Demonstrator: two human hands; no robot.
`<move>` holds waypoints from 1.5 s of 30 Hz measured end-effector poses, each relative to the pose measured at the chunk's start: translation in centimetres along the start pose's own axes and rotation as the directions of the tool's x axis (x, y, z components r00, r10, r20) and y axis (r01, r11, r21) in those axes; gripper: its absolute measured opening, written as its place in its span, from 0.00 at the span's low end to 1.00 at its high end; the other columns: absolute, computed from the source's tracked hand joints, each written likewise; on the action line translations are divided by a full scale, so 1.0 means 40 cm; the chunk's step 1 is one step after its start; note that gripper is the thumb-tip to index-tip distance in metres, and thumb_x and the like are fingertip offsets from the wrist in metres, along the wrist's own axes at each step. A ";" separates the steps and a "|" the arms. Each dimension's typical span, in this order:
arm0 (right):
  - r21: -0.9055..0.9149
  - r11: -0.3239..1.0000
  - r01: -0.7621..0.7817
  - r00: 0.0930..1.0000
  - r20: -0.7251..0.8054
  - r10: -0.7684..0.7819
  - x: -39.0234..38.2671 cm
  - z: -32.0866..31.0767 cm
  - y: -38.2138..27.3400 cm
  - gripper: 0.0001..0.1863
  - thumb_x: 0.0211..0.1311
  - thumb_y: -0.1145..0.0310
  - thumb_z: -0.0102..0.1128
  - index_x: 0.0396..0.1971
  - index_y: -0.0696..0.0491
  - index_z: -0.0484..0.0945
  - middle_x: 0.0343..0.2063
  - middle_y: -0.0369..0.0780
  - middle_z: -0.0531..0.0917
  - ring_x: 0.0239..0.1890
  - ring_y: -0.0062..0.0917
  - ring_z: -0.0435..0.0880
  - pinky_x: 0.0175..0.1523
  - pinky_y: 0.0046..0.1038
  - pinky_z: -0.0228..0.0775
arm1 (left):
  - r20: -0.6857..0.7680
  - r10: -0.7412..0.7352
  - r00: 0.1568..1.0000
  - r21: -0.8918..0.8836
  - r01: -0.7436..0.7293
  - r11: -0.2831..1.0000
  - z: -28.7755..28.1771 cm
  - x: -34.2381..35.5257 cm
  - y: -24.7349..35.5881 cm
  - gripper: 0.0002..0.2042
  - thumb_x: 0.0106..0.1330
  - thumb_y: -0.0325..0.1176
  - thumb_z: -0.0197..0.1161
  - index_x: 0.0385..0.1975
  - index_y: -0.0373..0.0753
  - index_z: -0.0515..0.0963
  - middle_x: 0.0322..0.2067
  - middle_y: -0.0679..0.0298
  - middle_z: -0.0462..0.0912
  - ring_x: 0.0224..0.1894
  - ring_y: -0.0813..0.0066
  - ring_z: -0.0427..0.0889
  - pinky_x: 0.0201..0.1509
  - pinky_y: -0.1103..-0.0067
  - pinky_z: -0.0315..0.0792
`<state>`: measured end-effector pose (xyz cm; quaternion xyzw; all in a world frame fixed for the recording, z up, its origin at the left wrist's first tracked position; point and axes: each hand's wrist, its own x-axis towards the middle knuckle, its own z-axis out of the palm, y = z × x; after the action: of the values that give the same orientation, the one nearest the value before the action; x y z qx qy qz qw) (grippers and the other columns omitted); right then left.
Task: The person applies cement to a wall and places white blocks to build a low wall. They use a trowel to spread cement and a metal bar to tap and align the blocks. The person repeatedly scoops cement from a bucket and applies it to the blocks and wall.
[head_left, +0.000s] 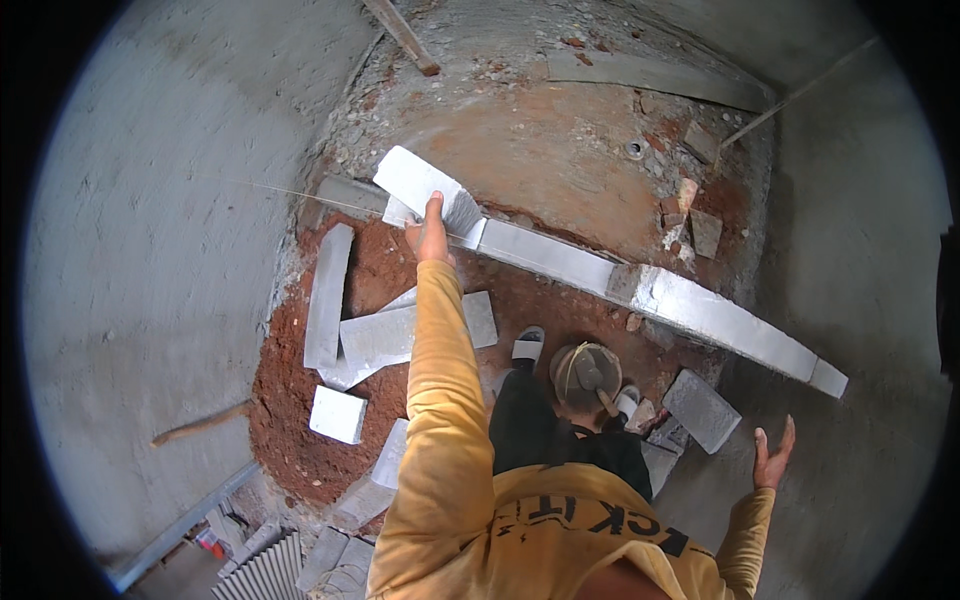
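My left hand [430,235] is stretched forward and grips a pale block [415,178] near its right end, the thumb laid over its near face. The block is over the left end of a low row of pale blocks [550,256]; part of another block [397,212] shows under it. Whether the held block rests on the row I cannot tell. A thin string [300,195] runs from the left wall towards this block. My right hand [773,457] is held out to the right with its fingers apart and nothing in it.
A bucket [562,392] stands between my feet with a trowel [606,402] in it. Loose blocks lie on red soil at left, including a long upright one [328,295] and a short one [338,414]. Another block [702,410] lies at right. Grey walls [180,250] close both sides.
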<state>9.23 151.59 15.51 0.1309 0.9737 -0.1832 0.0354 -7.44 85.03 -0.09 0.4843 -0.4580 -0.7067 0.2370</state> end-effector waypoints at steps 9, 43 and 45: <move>0.038 0.977 -0.212 0.976 0.060 0.209 -0.140 0.007 -0.031 0.39 0.56 0.56 0.67 0.63 0.59 0.61 0.64 0.51 0.62 0.68 0.40 0.59 0.70 0.36 0.48 | 0.342 0.664 0.665 0.717 -0.641 0.273 -0.124 0.095 0.182 0.38 0.62 0.59 0.57 0.65 0.38 0.62 0.68 0.49 0.55 0.71 0.50 0.51 0.71 0.55 0.45; 0.221 0.676 -0.703 0.701 0.376 0.606 -0.412 0.281 0.110 0.44 0.55 0.44 0.64 0.61 0.64 0.64 0.60 0.54 0.69 0.62 0.40 0.70 0.63 0.35 0.63 | 0.797 0.134 0.590 0.604 -0.770 -0.203 -0.082 0.236 0.195 0.29 0.59 0.56 0.58 0.56 0.43 0.75 0.59 0.51 0.71 0.65 0.53 0.65 0.66 0.57 0.56; 0.181 0.698 -0.692 0.704 0.380 0.600 -0.405 0.290 0.106 0.44 0.56 0.45 0.63 0.61 0.65 0.63 0.60 0.54 0.69 0.62 0.40 0.70 0.63 0.34 0.63 | 0.778 0.140 0.613 0.628 -0.751 -0.202 -0.076 0.231 0.193 0.31 0.58 0.58 0.59 0.55 0.42 0.76 0.59 0.50 0.71 0.65 0.53 0.65 0.66 0.57 0.56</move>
<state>26.23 147.23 5.14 0.4433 0.8052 -0.3265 0.2202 -9.42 72.94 2.02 0.1137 -0.9851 -0.1267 -0.0243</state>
